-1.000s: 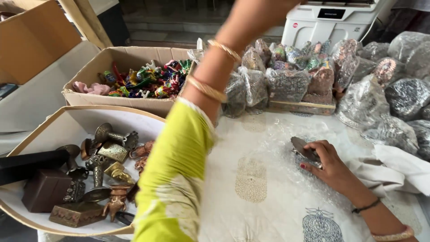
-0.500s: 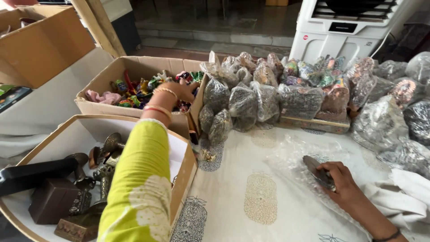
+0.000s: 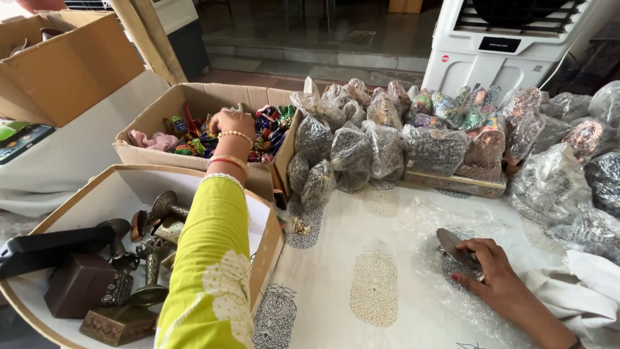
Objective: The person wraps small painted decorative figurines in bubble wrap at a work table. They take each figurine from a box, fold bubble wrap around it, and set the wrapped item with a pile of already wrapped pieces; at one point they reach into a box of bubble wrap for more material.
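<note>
Deeper into colourful trinkets (image 3: 194, 139) went left hand (image 3: 231, 123), grip unclear; right hand (image 3: 484, 262) clasps dark metal piece (image 3: 455, 245).

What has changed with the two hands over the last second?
The left hand swung left from the bagged items and dropped into the cardboard box of colourful trinkets; whether it grips anything cannot be seen. The right hand stayed on the dark flat piece lying on bubble wrap.

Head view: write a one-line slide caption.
Left hand reaches into a cardboard box of colourful trinkets while the right hand rests on a dark metal piece on bubble wrap.
</note>
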